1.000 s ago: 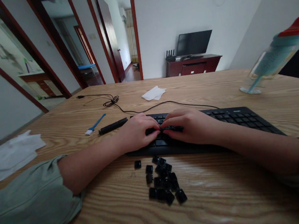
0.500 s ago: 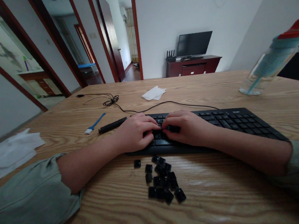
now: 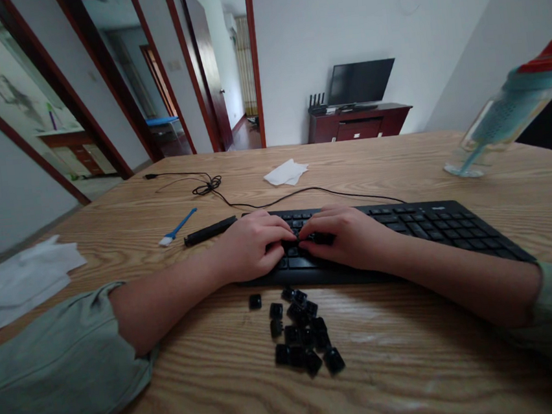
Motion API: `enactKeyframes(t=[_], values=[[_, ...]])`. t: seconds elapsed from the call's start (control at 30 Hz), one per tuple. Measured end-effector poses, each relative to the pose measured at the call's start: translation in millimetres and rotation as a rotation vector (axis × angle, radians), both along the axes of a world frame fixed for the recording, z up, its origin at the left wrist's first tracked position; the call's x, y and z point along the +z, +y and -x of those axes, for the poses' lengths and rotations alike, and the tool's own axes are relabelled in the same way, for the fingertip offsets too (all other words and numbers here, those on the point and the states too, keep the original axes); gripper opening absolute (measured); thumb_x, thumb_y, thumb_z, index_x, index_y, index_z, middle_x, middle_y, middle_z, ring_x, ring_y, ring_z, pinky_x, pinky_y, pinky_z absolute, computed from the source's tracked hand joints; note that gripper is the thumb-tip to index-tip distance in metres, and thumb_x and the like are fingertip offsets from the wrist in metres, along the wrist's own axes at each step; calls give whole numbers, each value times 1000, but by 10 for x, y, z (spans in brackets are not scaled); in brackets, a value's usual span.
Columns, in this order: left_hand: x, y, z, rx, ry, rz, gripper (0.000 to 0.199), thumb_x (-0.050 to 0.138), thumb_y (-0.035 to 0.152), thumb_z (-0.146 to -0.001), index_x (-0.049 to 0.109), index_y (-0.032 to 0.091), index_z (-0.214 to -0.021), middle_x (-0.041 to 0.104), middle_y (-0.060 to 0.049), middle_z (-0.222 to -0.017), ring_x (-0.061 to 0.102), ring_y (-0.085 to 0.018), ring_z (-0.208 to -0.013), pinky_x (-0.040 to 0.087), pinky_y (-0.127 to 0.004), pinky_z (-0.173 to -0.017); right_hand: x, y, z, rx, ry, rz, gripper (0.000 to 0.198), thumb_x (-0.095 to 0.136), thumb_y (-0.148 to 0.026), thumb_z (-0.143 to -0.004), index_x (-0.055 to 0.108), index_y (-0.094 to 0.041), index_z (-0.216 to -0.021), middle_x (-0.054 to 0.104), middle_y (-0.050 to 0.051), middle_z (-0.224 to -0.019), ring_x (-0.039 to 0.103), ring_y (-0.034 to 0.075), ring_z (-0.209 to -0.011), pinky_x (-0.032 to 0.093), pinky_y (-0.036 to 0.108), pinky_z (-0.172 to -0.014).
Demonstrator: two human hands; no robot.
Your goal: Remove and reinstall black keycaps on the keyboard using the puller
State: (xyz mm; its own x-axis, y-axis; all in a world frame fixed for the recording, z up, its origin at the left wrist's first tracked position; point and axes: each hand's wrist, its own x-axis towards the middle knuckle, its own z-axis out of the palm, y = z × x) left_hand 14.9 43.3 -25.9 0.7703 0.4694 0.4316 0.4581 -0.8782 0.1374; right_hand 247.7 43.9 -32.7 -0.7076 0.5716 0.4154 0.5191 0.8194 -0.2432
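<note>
A black keyboard [image 3: 454, 229] lies across the wooden table, with both hands over its left and middle part. The fingers of my left hand [image 3: 263, 244] are drawn together, the tips down on the keys. My right hand [image 3: 347, 233] has thumb and forefinger bent towards each other, close beside the left fingertips. Whatever small thing sits between the fingertips is too dark and covered to make out. Just in front of the keyboard lies a loose heap of black keycaps [image 3: 295, 332], some of them turned over.
Left of the keyboard are a black stick-like bar [image 3: 210, 231] and a blue brush [image 3: 178, 228] with white bristles. The keyboard's cable [image 3: 266, 204] runs behind. White tissues [image 3: 286, 172] lie beyond it, more tissues [image 3: 23, 273] at far left. A clear bottle [image 3: 496, 117] stands right.
The whole view has shifted slightly. Both hands keep the same pose on the keyboard, and the heap of keycaps looks unchanged.
</note>
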Motion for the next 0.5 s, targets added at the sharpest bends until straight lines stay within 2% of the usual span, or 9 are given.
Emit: enactKeyframes(t=[0.27,0.5], values=[[-7,3,-6,12,-12,-35,27,53,10,-81,74,17,-95,74,-7,-101,66,-20,-95,51,-38,-93,-18,17,1,60,2,-15,14,60,-22,-86,72,-20,-94,72,5,-88,63,16,-80,48,31,-78],[-14,-8,0,22,-17,-39,27,53,10,-81,74,18,-95,74,-6,-100,65,-20,-95,51,-37,-93,0,23,-10,52,-4,-1,13,60,-21,-85,72,-20,-92,71,5,-87,63,16,-79,47,30,-76]])
